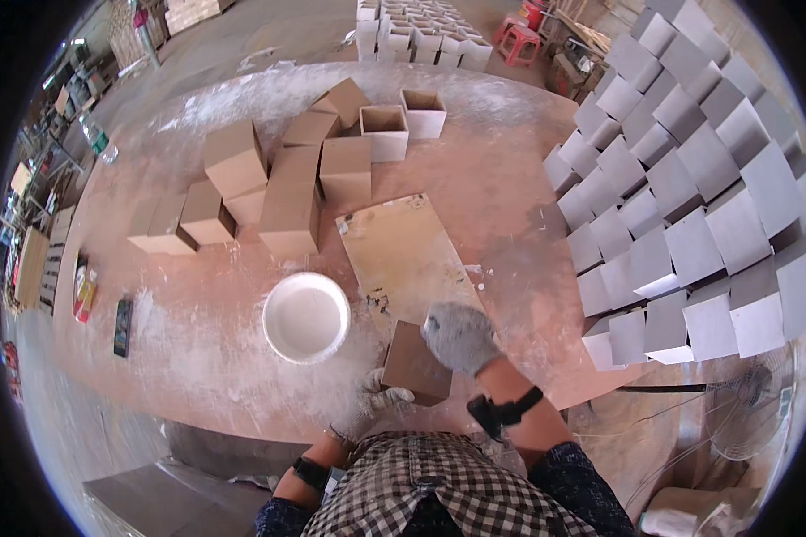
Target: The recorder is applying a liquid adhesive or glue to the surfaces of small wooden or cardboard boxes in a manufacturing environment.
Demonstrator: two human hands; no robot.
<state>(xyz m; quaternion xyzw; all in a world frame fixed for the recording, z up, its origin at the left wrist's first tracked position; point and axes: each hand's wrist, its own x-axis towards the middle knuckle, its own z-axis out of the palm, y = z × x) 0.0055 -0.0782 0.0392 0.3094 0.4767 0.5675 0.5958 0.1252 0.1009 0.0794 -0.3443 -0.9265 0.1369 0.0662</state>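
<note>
One person in a black-and-white checked apron (421,479) is working at the near edge of a wide reddish table (519,224) smeared with white. The gloved left hand (363,407) is clasping the near left corner of a brown box (416,369), its fingers bending in against the side. The gloved right hand (459,338) is pressing at the box's far right edge with its fingers bunched; I can't tell from here whether it is gripping the box or something hidden underneath. The box is sitting tilted between the two hands, right in front of the apron.

Just beyond it, a yellowish board (407,255) is lying flat, its near end reaching toward the box. A round white bowl (306,318) is standing to the left of the board, and a dark phone (122,328) is lying well apart, toward the left edge. Farther back, a cluster of brown boxes (291,201) is standing, with two white-sided open boxes (384,148) beside it. Along the right, a stack of pale grey boxes (676,183) is rising in tiers. Past the table, red stools (516,43) are standing near rows of whitish boxes (421,43).
</note>
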